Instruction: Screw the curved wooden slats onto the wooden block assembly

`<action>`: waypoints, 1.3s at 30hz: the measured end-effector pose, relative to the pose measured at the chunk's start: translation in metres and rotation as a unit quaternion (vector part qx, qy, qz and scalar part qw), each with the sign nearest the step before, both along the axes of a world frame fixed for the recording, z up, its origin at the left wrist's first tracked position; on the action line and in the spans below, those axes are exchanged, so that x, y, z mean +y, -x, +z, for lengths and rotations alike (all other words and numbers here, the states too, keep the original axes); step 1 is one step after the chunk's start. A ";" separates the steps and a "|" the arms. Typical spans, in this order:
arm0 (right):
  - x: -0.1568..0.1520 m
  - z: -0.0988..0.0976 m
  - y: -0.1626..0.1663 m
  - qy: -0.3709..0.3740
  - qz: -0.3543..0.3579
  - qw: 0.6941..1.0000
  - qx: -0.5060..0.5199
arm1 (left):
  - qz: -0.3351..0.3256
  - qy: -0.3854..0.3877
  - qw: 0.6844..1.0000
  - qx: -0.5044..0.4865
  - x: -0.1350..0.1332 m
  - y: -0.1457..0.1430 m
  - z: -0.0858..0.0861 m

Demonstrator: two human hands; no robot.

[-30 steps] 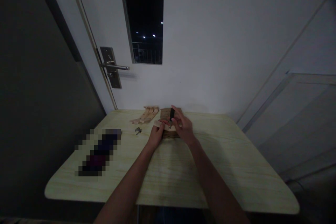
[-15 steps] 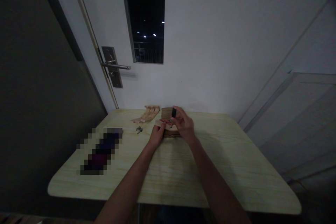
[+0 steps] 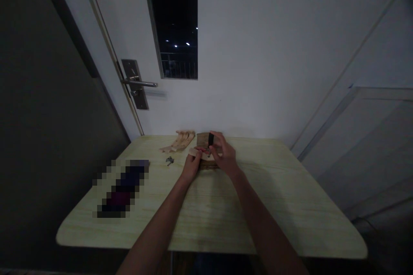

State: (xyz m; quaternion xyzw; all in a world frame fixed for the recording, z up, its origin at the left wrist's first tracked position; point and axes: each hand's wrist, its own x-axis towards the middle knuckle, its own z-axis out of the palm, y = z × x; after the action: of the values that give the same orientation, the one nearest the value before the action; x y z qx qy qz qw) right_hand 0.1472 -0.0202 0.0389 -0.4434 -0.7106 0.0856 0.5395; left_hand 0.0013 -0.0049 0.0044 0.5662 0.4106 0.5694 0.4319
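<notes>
At the far middle of the table, my right hand [image 3: 226, 159] is closed on a small tool with a black handle [image 3: 211, 139], which looks like a short screwdriver; its thin metal end points down. Beneath that end lies a pale wooden strip [image 3: 193, 152], pinched by my left hand [image 3: 191, 166] with the thumb on top. The strip rests over a brown wooden piece [image 3: 209, 165], whose full shape my hands hide. Behind it a brown board [image 3: 202, 139] stands up. Left of my hands lies a little heap of metal screws [image 3: 169, 161].
Several pale wooden pieces [image 3: 181, 141] lie at the table's back edge, left of the brown board. A pixel-blurred dark object [image 3: 124, 189] is on the left side of the wood-grain table [image 3: 206, 223]. Behind the table stands a white door with a metal handle [image 3: 140, 83].
The view has shifted slightly, so everything sits a little further left. The black handle has turned a little in my right fingers; my left hand keeps its hold on the strip.
</notes>
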 end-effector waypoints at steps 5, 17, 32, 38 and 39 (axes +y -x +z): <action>0.002 0.000 0.000 0.006 -0.028 1.000 -0.004 | -0.008 -0.002 1.000 0.001 0.002 0.001 -0.003; -0.001 0.001 0.000 -0.020 -0.021 0.999 -0.021 | -0.003 -0.003 1.000 0.000 0.003 0.000 -0.003; -0.002 0.004 0.002 -0.032 -0.046 0.998 -0.023 | 0.001 -0.013 1.000 -0.008 0.001 0.000 -0.001; 0.000 0.002 -0.001 -0.031 -0.025 0.999 -0.030 | -0.013 -0.006 1.000 -0.015 0.003 -0.001 -0.004; 0.000 0.001 -0.001 -0.029 -0.021 0.999 -0.026 | -0.014 -0.008 1.000 -0.017 0.004 -0.001 -0.004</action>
State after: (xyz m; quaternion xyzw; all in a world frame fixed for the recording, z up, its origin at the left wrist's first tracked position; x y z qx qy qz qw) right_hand 0.1487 -0.0198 0.0402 -0.4448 -0.7172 0.0420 0.5349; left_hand 0.0023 -0.0010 0.0002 0.5652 0.3906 0.5763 0.4425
